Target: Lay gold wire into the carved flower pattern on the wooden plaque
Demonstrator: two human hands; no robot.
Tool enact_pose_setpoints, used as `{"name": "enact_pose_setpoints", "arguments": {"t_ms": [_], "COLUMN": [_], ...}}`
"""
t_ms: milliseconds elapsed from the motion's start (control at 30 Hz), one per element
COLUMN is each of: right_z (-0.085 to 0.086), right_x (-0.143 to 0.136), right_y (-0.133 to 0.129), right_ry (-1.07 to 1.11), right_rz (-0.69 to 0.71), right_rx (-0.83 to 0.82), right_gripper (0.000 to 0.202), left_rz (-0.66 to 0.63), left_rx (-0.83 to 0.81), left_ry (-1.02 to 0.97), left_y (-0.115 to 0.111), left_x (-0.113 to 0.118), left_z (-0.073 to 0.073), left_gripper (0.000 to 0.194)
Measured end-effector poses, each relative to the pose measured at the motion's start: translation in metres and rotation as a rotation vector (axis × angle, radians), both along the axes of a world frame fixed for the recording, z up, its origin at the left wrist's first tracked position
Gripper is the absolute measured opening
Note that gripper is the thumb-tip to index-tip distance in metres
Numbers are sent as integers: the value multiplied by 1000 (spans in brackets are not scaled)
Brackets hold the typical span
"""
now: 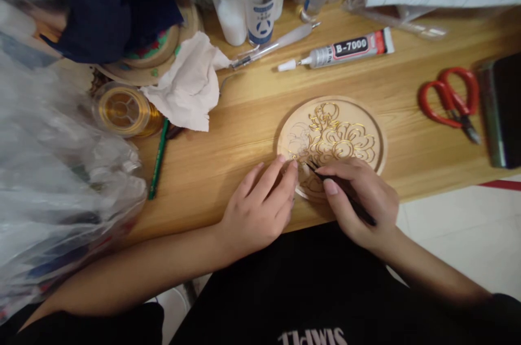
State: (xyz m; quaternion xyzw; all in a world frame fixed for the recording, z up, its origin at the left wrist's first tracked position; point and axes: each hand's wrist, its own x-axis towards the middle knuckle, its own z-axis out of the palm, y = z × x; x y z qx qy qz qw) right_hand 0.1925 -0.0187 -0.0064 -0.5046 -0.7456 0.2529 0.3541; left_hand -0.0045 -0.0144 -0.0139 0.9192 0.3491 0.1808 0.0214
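A round wooden plate (379, 141) with a raised rim lies near the table's front edge. Gold wire (345, 148) outlines flowers on its right and upper parts; thin drawn lines show at its left. Resting at the plate's lower left rim, my left hand (260, 204) has its fingers stretched and slightly apart, with the thumb hidden. Dark tweezers (352, 198) are pinched in my right hand (362, 204), over the plate's lower part. Their tips point up and left, close to the wire and my left fingertips. Whether they hold any wire is too small to tell.
Behind the plate lie a B-7000 glue tube (350, 49) and a pen-like tool (280, 42). Red-handled cutters (450, 98) and a dark device (504, 112) are at right. Bottles (260, 0), crumpled tissue (187, 82), a gold wire spool (124, 109) and a green pencil (159, 160) stand leftward.
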Motion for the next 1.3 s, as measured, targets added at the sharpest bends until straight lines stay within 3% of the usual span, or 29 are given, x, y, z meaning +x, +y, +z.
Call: {"name": "enact_pose_setpoints", "arguments": {"t_ms": [867,1100,1300], "right_z": [10,15,13], "right_x": [0,-2,-5], "right_y": [3,9,15], "right_ry": [-23,-20,-37], "right_rz": [17,-94,-29], "right_rx": [-75,-117,-94], "right_gripper": [24,23,31], "left_rz": [2,3,21], "left_rx": [0,5,6], "left_ry": [-20,-17,-21], "left_y": [0,0,-2], "left_x": [0,0,0], "left_z": [-3,-2,-3], "left_gripper": [32,31,31]}}
